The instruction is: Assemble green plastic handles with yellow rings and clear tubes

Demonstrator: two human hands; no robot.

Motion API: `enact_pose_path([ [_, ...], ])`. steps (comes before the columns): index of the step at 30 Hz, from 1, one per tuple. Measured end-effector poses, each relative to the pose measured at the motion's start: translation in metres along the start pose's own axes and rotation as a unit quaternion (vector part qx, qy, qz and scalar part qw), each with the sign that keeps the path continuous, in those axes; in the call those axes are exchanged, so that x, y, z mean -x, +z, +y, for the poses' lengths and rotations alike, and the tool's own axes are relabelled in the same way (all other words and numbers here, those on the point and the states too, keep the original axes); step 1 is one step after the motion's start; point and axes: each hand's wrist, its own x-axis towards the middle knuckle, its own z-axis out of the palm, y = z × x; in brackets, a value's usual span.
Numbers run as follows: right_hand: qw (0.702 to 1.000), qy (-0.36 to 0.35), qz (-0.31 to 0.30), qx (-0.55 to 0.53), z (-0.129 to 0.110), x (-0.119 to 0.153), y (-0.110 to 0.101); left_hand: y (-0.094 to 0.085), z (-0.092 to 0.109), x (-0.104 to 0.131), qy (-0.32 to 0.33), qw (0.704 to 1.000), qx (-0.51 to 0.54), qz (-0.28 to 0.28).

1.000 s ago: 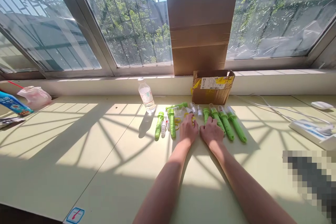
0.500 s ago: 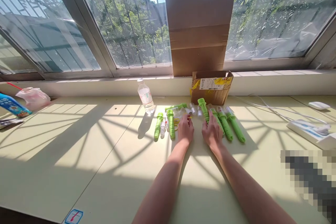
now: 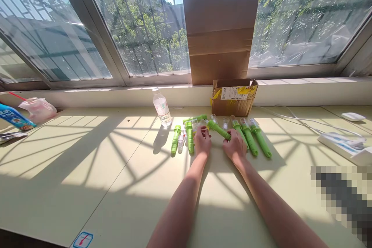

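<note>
Right hand (image 3: 235,146) holding a green plastic tube (image 3: 218,129) aslant over the pale worktop (image 3: 130,193).
Its grip closes on the tube's near end; the far end points toward the left hand (image 3: 202,140), whose curled grip may be empty or not, I cannot tell.

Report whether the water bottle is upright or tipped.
Upright: the water bottle stands on its base on the table, cap at the top.

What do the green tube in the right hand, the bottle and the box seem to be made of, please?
Green tube in the right hand: probably moulded plastic, smooth and evenly coloured.
Bottle: see-through and shiny, likely plastic, though glass is possible.
Box: matt brown, apparently cardboard.
</note>
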Motion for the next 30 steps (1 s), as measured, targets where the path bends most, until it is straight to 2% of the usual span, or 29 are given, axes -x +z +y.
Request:
enact_pose_path([
  [4, 0.999, -0.011, -0.047, 0.009, 0.0007, -0.0016, -0.0010, -0.0011, 0.0006, -0.0010, -0.011, 0.998, 0.046, 0.035],
  [8, 0.998, -0.014, -0.054, 0.008, 0.0005, -0.0013, -0.0025, -0.0023, 0.0019, -0.0015, -0.024, 0.994, 0.065, 0.080],
  [12, 0.999, -0.004, -0.049, 0.006, 0.0008, -0.0013, -0.0031, -0.0038, 0.0029, -0.0020, -0.035, 0.992, 0.069, 0.095],
  [21, 0.997, -0.032, -0.065, 0.009, -0.0002, -0.0002, -0.0047, -0.0055, 0.0028, -0.0030, -0.055, 0.992, 0.053, 0.098],
  [30, 0.997, -0.037, -0.065, 0.007, 0.0004, -0.0002, -0.0053, -0.0039, 0.0059, -0.0021, -0.035, 0.997, 0.037, 0.053],
])
